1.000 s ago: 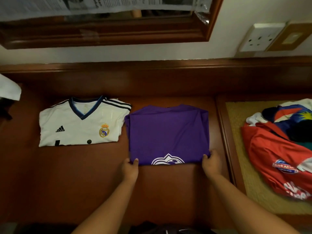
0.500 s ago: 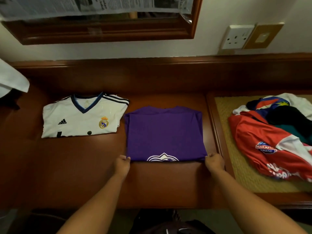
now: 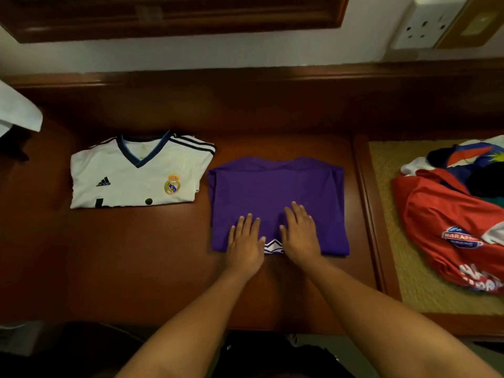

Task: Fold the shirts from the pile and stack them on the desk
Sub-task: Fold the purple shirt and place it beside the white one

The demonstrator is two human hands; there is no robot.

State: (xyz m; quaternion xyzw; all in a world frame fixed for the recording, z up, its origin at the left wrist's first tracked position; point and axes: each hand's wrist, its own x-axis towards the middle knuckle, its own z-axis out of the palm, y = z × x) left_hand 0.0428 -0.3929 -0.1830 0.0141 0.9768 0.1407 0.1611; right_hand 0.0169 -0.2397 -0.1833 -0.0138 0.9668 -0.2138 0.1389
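Note:
A folded purple shirt [image 3: 275, 192] lies in the middle of the wooden desk [image 3: 136, 255], a white logo showing at its near edge. My left hand [image 3: 245, 241] and my right hand [image 3: 300, 236] lie flat on its near half, side by side, fingers straight and pressing the cloth. To the left sits a folded white football shirt [image 3: 136, 173] with a dark V-collar and a crest. The pile of unfolded shirts [image 3: 458, 214], red on top with blue and white beneath, rests at the right.
The pile lies on a woven mat [image 3: 409, 282] in a raised wooden frame right of the desk. A white cloth [image 3: 16, 110] hangs at the far left. A wall socket [image 3: 428, 23] and a mirror frame [image 3: 177, 20] are above the desk's back ledge.
My hands let go of the purple shirt's near corners and moved inward onto its top, now pressing flat near the middle of the near edge. The camera view tilted down.

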